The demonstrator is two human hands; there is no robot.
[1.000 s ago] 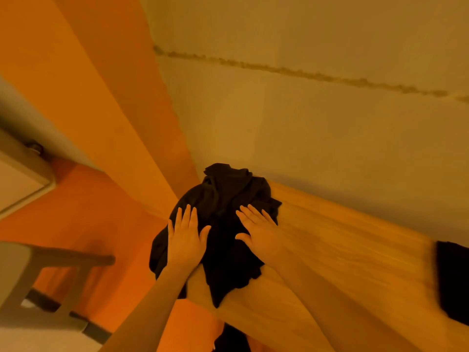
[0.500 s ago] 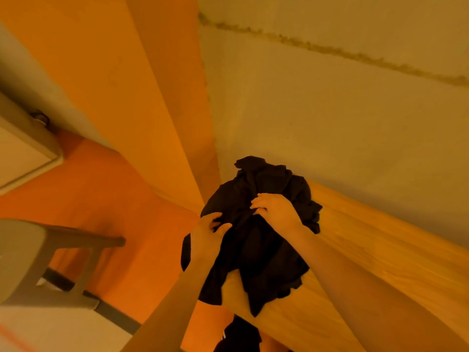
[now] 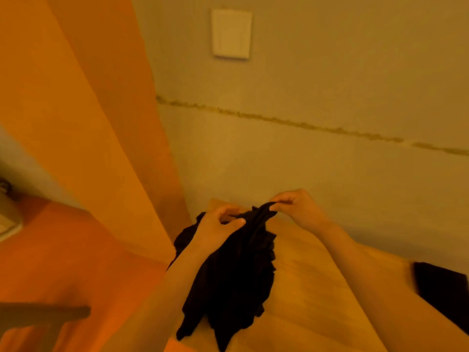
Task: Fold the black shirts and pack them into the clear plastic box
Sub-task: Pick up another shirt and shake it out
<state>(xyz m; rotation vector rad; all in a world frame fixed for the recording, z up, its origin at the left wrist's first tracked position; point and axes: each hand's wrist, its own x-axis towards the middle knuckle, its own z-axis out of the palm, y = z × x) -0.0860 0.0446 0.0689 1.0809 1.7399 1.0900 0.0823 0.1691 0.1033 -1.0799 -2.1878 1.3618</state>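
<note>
A crumpled black shirt [image 3: 236, 280] hangs in a bunch over the left end of the wooden table [image 3: 304, 288], lifted at its top edge. My left hand [image 3: 218, 229] pinches the cloth near its top left. A little farther right, my right hand [image 3: 294, 209] pinches the same top edge and holds it up. Another piece of black fabric [image 3: 441, 290] shows at the right border, partly cut off. The clear plastic box is not in view.
A pale wall with a white switch plate [image 3: 231, 33] rises right behind the table. An orange panel [image 3: 83, 123] and orange floor [image 3: 63, 255] lie to the left. A grey stool edge [image 3: 38, 313] sits at lower left.
Both hands went from lying flat on the shirt pile to pinching its top edge and lifting it. The view tilted up, bringing the switch plate into sight.
</note>
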